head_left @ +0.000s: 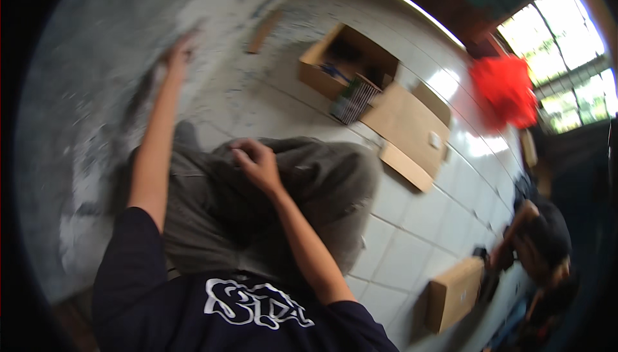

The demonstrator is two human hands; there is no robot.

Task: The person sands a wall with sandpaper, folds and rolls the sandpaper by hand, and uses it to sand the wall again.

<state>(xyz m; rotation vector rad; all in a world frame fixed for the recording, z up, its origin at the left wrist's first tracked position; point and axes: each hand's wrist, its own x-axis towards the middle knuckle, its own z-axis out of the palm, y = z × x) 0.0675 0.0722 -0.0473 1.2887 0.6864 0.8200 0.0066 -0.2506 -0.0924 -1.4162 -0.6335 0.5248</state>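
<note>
Scuffed grey wall (71,94), person's left: rough patches could graze left hand (183,50) if it slides; blur hides grip and contact. White tiled floor (399,242). Grey-brown trousers (335,171): right hand (256,164) above, half-curled, unclear whether gripping. Flattened cardboard carton (400,125), open cardboard box (318,80), striped packet (353,102) ahead, likely hampering any shift forward.

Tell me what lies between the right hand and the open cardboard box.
In the head view, part of the trousers, then tiled floor, lies between the right hand and the open cardboard box.
</note>
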